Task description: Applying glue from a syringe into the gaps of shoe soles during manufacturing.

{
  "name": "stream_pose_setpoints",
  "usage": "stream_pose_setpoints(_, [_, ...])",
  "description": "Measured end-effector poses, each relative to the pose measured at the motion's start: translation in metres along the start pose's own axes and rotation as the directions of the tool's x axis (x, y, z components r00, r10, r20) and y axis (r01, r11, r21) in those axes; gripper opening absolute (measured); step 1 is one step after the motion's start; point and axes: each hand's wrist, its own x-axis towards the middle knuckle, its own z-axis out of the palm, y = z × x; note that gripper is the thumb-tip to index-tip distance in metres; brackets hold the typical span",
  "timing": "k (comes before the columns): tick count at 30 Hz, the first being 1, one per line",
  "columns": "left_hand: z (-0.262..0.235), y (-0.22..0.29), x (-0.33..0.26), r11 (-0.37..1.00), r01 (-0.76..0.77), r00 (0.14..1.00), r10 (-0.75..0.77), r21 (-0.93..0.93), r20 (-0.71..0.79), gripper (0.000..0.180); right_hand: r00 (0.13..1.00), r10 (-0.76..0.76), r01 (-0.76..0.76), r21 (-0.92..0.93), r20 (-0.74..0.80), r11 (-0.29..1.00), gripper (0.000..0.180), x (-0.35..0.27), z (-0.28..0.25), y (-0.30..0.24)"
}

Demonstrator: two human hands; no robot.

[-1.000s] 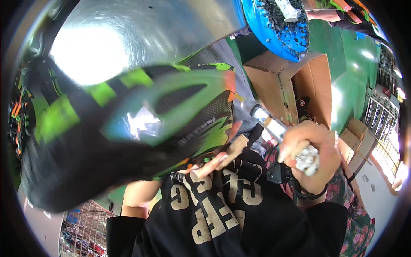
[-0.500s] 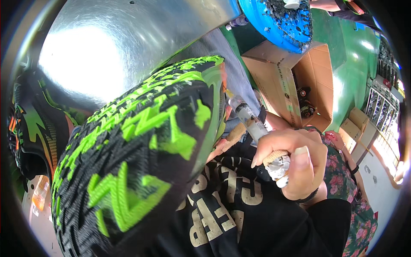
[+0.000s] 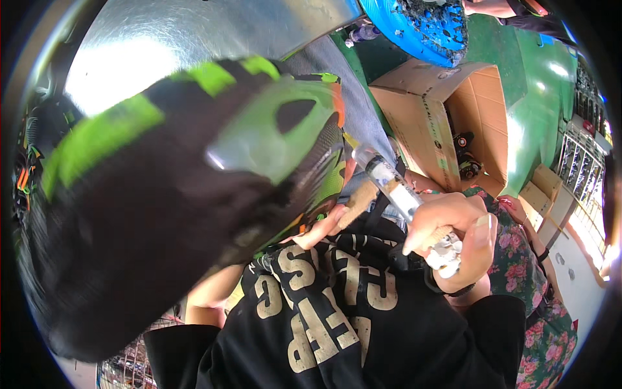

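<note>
A black sports shoe (image 3: 149, 220) with a bright green patterned sole fills the left half, blurred by motion. My left hand (image 3: 319, 231) grips it from beneath; most of that hand is hidden behind the shoe, and a tan wrap (image 3: 357, 203) covers one fingertip. In my closed right hand (image 3: 457, 227) is a clear syringe (image 3: 392, 185), its yellowish tip pointing at the shoe's orange-trimmed edge. Whether the tip touches the shoe I cannot tell. Something white and crumpled (image 3: 446, 256) shows at the syringe's rear, by my right thumb.
A shiny metal tabletop (image 3: 246, 32) lies at the upper left. Beyond my lap stand an open cardboard box (image 3: 414, 117) holding dark items and a blue round container (image 3: 414, 32) with black scraps. A person in floral clothing (image 3: 518, 272) sits close on my right.
The shoe has swung round, turning its sole away and exposing its green translucent side and my left forearm. My right hand and the syringe have shifted slightly right and down.
</note>
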Motion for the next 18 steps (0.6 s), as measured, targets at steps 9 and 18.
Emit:
stream_pose_setpoints(9, [-0.019,-0.051,-0.001,0.497,0.605,0.783,-0.512,-0.623,0.353,0.080,0.995,-0.014,-0.008,0.231,0.094,0.973,0.071,0.003,-0.020,-0.014])
stream_pose_setpoints(18, [-0.004,-0.068,-0.027,0.590,0.604,0.776,-0.589,-0.536,0.226,0.068,0.971,-0.115,0.035,0.351,0.211,0.936,0.060,0.012,-0.023,-0.037])
